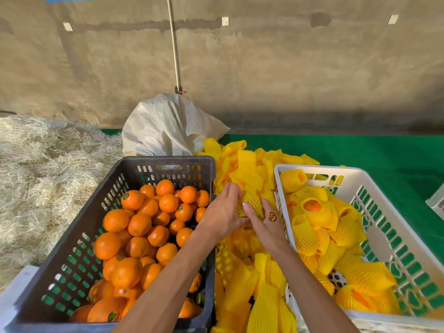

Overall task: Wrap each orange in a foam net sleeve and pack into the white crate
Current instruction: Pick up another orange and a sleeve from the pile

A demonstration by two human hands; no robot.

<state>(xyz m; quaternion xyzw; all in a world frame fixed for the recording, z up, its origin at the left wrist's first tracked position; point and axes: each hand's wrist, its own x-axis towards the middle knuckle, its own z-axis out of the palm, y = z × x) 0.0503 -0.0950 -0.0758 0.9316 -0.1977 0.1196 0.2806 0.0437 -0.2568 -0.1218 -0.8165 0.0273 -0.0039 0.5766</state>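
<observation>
- The left hand (222, 210) and the right hand (263, 221) meet over the pile of yellow foam net sleeves (242, 164), between the 2 crates.
- Both hands hold 1 foam net sleeve (251, 201) with something round inside it. The left hand's fingers curl around its far side, and the right hand's fingers curl over its near side.
- I cannot tell for sure if an orange is in that sleeve, because the net and the fingers hide it.
- A small round sticker (272, 216) sits on 1 finger of the right hand.
- The dark crate (168, 164) on the left is full of bare oranges (139, 224). Some of them have little stickers.
- The white crate (384, 205) on the right holds many wrapped oranges (312, 205) in yellow nets. A bit of orange peeks out of some nets.
- More loose sleeves lie on the counter (384, 152), which has a green cover.
- A white sack (165, 126) stands behind the dark crate.
- Pale straw (43, 164) is heaped on the left.
- A thin pole (174, 44) leans on the brown wall (288, 68) behind.
</observation>
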